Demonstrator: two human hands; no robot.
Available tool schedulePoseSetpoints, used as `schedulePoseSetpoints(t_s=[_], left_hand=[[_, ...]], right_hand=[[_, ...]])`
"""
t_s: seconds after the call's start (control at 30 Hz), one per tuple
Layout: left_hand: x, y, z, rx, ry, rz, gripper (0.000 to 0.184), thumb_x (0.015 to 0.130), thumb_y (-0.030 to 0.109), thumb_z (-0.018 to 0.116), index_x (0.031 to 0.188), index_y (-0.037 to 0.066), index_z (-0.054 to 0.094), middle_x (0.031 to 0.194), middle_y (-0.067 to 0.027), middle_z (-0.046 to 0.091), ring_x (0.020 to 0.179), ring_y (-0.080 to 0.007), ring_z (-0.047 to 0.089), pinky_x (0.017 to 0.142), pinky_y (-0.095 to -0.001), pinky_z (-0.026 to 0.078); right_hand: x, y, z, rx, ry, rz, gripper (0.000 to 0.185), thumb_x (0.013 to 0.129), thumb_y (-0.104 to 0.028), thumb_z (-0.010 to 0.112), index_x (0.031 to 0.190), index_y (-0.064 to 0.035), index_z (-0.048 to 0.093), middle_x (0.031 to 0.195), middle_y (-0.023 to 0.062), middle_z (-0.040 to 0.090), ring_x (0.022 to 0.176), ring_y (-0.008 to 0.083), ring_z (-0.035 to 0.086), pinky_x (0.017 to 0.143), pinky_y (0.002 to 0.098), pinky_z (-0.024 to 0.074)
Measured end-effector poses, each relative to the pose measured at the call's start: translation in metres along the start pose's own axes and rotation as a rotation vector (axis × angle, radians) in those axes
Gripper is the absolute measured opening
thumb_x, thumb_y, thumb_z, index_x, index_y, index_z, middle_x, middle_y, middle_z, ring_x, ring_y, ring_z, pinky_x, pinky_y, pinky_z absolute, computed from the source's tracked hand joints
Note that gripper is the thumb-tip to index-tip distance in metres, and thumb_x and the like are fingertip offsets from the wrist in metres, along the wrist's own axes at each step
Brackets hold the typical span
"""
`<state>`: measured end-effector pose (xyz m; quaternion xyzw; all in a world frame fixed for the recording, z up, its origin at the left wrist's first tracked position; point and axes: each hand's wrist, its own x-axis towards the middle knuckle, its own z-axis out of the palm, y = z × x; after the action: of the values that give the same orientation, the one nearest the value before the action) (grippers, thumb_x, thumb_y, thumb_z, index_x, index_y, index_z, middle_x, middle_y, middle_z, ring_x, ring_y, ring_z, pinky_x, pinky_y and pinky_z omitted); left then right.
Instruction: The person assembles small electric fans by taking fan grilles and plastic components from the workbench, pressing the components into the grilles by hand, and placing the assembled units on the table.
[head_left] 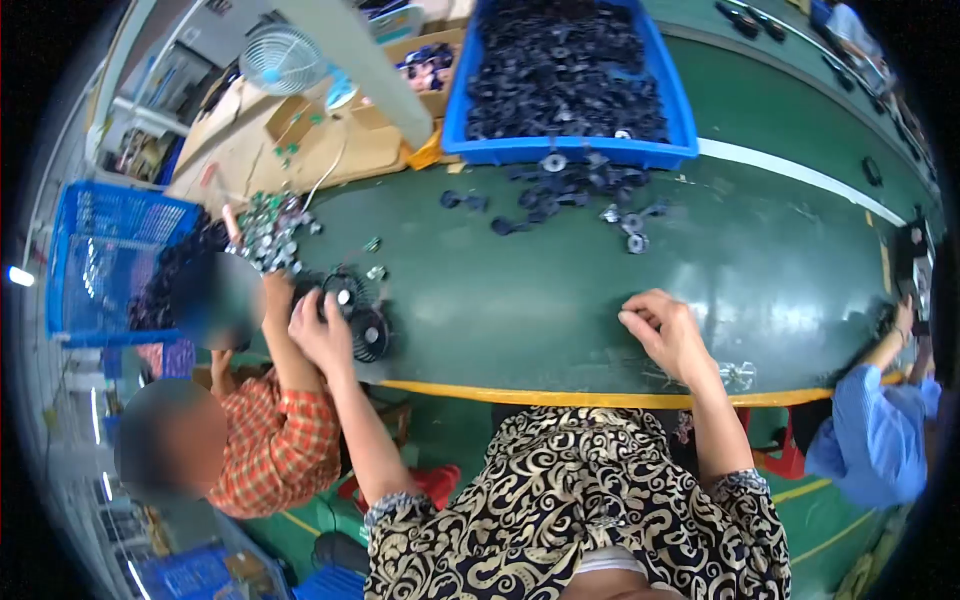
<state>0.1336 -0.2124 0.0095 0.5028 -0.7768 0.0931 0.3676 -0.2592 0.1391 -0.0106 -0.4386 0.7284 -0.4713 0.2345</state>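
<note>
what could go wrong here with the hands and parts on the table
The left hand is close beside a co-worker's arm, so the two might bump.

The black fan-like parts beside that hand could be nudged toward the yellow table edge.

Small clear pieces lie near that edge beside the right hand's wrist; a sideways sweep of the right hand might knock some off.

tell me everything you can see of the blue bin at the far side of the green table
The blue bin is open-topped and roughly rectangular, plastic by its look, with solid-looking walls. It stands upright on the green table, heaped inside with dark parts; more lie just before its near wall. The picture's top edge cuts off its far end.
</note>
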Motion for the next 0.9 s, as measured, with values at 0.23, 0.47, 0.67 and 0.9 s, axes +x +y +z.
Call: schedulePoseSetpoints(t_s=[0.23,0.47,0.67,0.9], left_hand=[[-0.019,-0.036,0.013,0.071,0.009,0.006,0.048,0.098,0.038,0.073,0.138,0.012,0.067,0.151,-0.0247,0.051,0.137,-0.0437,0.047,0.114,-0.052,0.039],[-0.014,-0.049,0.034,-0.091,-0.155,-0.22,0.054,0.098,0.042,0.072,0.14,0.008,0.065,0.153,-0.0249,0.05,0.143,-0.0426,0.041,0.119,-0.0512,0.035],[-0.04,0.017,0.038,-0.109,-0.074,-0.214,0.046,0.099,0.039,0.071,0.12,-0.002,0.073,0.146,-0.0239,0.058,0.138,-0.0409,0.047,0.117,-0.0515,0.037],[-0.085,0.127,0.034,-0.19,-0.08,-0.192,0.051,0.101,0.032,0.069,0.134,-0.007,0.059,0.155,-0.0288,0.044,0.143,-0.0445,0.038,0.12,-0.0537,0.031]], right_hand=[[0.037,0.02,-0.01,-0.045,0.307,0.058,0.022,0.094,-0.016,0.077,0.106,0.0032,0.073,0.092,0.0131,0.074,0.074,0.0187,0.07,0.068,0.0331,0.0565],[0.073,0.002,-0.009,-0.251,0.38,-0.002,0.026,0.087,-0.022,0.083,0.101,-0.0023,0.074,0.094,0.0136,0.071,0.077,0.0301,0.072,0.072,0.0411,0.0573],[0.08,0.014,0.013,-0.464,0.341,-0.102,0.034,0.082,-0.023,0.086,0.109,-0.0057,0.072,0.106,0.0127,0.068,0.086,0.0372,0.071,0.076,0.0476,0.057],[0.077,0.026,0.013,-0.454,0.32,-0.09,0.036,0.084,-0.019,0.083,0.115,-0.0083,0.069,0.111,0.0129,0.065,0.09,0.0404,0.07,0.077,0.0498,0.0564]])
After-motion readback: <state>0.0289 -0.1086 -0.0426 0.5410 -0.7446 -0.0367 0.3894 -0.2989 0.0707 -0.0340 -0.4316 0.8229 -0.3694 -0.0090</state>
